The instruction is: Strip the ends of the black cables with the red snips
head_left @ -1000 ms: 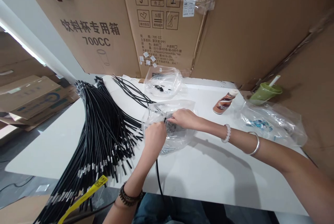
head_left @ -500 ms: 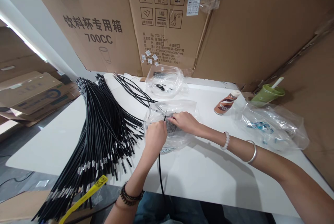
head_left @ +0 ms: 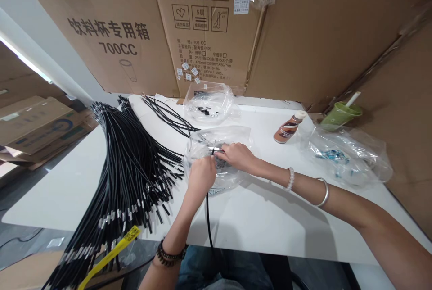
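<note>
My left hand [head_left: 202, 174] is closed around a black cable [head_left: 208, 222], whose short end sticks up out of the fist. The rest of it hangs down over the table's front edge. In my right hand [head_left: 238, 157] is a small scissors-like tool [head_left: 216, 149] with slim silver jaws, held at the cable's end; its grip is mostly hidden by the fingers. Both hands are above an open clear plastic bag [head_left: 232, 133] with a mass of small grey pieces inside. To the left lies a large bundle of black cables [head_left: 130, 164] with silvery ends.
A second clear bag [head_left: 211, 101] with small black parts lies behind. On the right are a brown bottle [head_left: 288, 129], a green cup [head_left: 340, 114] and a bag with blue pieces [head_left: 351, 159]. Large cardboard boxes [head_left: 209, 60] wall off the table's back. A yellow tag [head_left: 111, 254] hangs at the front left.
The tool in my right hand has turned, its jaws now lying nearly level across the cable's end. The left hand keeps its hold. The whole view has shifted slightly.
</note>
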### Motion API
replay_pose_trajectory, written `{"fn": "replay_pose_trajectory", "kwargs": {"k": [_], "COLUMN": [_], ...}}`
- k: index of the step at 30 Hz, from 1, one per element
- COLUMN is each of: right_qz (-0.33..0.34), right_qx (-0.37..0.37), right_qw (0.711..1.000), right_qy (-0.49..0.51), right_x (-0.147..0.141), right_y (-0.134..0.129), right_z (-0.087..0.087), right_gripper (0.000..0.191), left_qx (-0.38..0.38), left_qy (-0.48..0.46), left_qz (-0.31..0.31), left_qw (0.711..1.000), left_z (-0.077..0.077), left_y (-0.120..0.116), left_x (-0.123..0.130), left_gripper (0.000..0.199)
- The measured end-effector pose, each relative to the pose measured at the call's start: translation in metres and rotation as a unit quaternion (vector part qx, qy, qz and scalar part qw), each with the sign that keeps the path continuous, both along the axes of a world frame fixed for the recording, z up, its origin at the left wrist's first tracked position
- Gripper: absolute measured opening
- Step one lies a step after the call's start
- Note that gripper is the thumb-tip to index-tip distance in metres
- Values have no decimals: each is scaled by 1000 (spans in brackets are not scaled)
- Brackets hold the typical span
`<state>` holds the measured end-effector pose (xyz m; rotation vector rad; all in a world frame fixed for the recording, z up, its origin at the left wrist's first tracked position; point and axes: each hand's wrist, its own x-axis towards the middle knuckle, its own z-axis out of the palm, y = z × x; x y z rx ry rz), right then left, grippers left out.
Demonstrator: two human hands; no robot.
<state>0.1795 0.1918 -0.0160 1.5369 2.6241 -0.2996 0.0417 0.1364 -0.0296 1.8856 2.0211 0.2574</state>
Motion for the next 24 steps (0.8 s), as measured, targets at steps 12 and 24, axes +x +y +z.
{"fn": "replay_pose_trajectory", "kwargs": {"k": [12, 24], "right_qz": [0, -15], "right_qx": [10, 26], "right_qw": [1000, 999], "right_qy": [-15, -25], "right_x": [0, -3], "right_y": [-4, -11], "right_z": [-2, -10], "right_gripper": [51, 51], "left_qx": [-10, -74], "left_qy": [-134, -287], "left_qz": [37, 108], "left_qw": [990, 949], "left_z": [3, 1], "left_y": [1, 2], "left_x": [-4, -7], "left_gripper": [43, 44]}}
